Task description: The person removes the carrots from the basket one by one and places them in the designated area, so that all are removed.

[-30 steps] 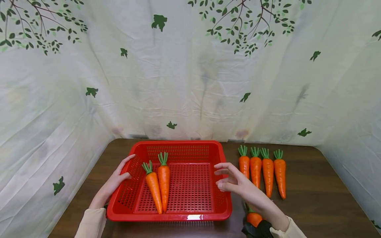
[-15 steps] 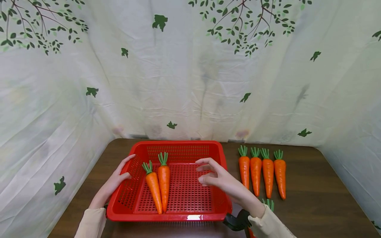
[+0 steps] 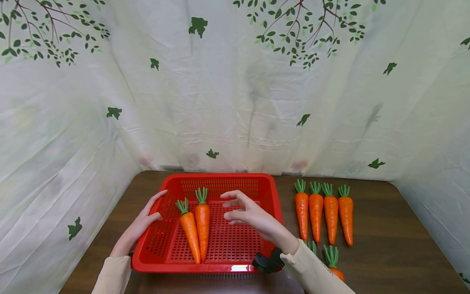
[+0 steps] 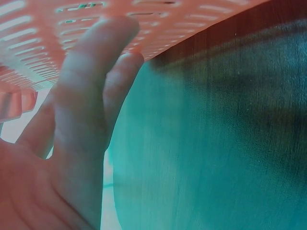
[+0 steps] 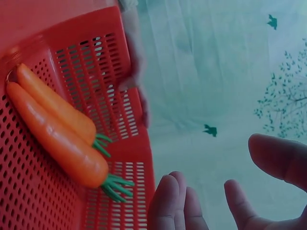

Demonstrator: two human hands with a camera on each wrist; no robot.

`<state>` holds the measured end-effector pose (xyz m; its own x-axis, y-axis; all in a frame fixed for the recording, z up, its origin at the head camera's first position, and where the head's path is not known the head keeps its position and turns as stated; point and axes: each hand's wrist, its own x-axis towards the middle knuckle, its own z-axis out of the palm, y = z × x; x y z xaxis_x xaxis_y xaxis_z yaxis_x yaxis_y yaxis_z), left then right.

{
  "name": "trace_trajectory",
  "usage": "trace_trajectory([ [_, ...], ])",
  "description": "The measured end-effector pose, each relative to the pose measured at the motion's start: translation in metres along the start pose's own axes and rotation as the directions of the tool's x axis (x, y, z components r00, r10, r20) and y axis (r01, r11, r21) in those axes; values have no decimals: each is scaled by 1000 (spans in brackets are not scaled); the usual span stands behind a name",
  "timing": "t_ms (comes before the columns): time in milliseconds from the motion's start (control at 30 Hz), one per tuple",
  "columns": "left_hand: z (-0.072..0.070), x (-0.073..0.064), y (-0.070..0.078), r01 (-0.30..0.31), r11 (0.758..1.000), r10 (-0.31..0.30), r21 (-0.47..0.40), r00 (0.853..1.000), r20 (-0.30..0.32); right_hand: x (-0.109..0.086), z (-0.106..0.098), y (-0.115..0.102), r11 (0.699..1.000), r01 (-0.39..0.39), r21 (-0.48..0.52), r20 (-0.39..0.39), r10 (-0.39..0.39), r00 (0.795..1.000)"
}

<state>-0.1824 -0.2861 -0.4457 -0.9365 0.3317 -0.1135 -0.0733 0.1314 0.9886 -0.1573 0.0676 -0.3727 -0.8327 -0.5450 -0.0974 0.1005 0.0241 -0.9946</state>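
A red plastic basket [image 3: 235,268] with slotted walls stands on the table. Two orange carrots with green tops lie side by side at its left: a left carrot [image 3: 189,232] and a right carrot [image 3: 202,228]. My left hand [image 3: 141,222] holds the basket's left rim, thumb over the edge; in the left wrist view its fingers [image 4: 84,91] lie along the outer wall. Over the middle of the basket hovers my right hand [image 3: 251,214], fingers loosely bent and spread, holding nothing. The right wrist view shows its fingertips [image 5: 165,201] apart from the carrots.
Right of the basket, several more carrots [image 3: 331,216] lie in a row on the brown wooden table [image 3: 389,245]. Nearer, another carrot [image 3: 335,273] is partly covered by my right sleeve, with a second green top [image 3: 311,246] beside it. A leaf-patterned white curtain [image 3: 235,102] hangs behind.
My right hand has moved left, from the basket's right rim to over its middle. Carrot tops formerly behind that arm now show. My left hand and the two carrots have stayed put.
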Motion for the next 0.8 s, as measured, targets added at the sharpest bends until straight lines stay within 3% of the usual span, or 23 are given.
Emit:
trace_trajectory([
  [400, 1, 1, 0, 1, 1000, -1, -9, 1000, 0, 38, 14, 15, 995, -15, 97, -12, 17, 1000],
  [800, 1, 1, 0, 9, 1000, -9, -6, 1000, -9, 57, 28, 22, 992, -68, 108, -23, 71, 997],
])
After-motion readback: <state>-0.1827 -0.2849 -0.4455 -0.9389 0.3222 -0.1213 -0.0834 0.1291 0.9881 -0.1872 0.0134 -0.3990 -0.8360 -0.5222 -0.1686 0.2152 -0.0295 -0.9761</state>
